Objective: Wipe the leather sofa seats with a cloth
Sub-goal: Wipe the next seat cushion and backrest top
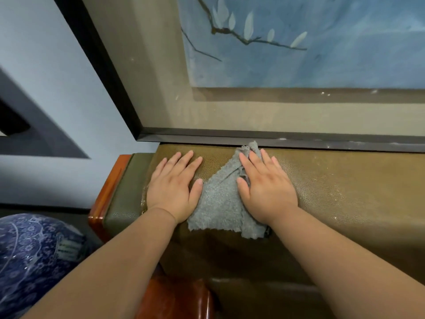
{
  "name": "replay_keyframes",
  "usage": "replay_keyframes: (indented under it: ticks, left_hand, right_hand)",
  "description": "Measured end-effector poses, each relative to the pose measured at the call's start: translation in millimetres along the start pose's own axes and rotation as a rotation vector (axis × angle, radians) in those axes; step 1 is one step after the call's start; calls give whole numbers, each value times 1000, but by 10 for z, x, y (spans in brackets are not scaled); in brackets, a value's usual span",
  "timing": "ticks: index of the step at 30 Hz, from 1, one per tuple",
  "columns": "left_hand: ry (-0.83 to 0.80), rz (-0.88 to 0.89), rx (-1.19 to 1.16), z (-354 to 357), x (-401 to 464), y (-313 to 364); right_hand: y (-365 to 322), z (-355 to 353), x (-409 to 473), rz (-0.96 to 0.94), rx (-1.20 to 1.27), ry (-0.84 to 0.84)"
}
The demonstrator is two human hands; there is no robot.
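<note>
A grey terry cloth lies spread on the top of the olive-brown leather sofa back. My right hand presses flat on the cloth's right part, fingers straight and pointing toward the wall. My left hand rests flat on the bare leather just left of the cloth, its thumb at the cloth's edge. The cloth's lower edge hangs slightly over the front of the leather top.
A large framed painting with a black frame stands right behind the sofa top. A polished wooden sofa corner is at the left. A blue-and-white patterned vase stands lower left, and a wooden arm shows below.
</note>
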State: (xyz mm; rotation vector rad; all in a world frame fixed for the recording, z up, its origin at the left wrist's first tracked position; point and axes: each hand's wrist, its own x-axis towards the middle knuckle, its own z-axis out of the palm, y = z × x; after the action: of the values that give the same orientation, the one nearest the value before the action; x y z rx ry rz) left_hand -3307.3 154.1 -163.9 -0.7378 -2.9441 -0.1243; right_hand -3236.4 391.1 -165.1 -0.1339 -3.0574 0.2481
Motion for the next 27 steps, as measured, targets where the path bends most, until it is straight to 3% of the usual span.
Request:
replay_keyframes:
  ticks: [6,9,19,23,27]
  left_hand:
    - [-61,-134,-265,-230,266,-20]
    - [75,-72,-83,-140,331,69]
    - [167,-80,-196,78,403,-42]
    - [184,-75,-225,67,397,-52]
    - [201,-67,-249,88,401,-58]
  right_hand:
    - [-19,-62,-21,8,13,-21]
    - [-27,-87,-22,8,2,-29]
    - [-48,-122,9,16,79,-17]
    - [39,-436,-52,243,352,-5]
    - [245,-756,-95,499,249,128]
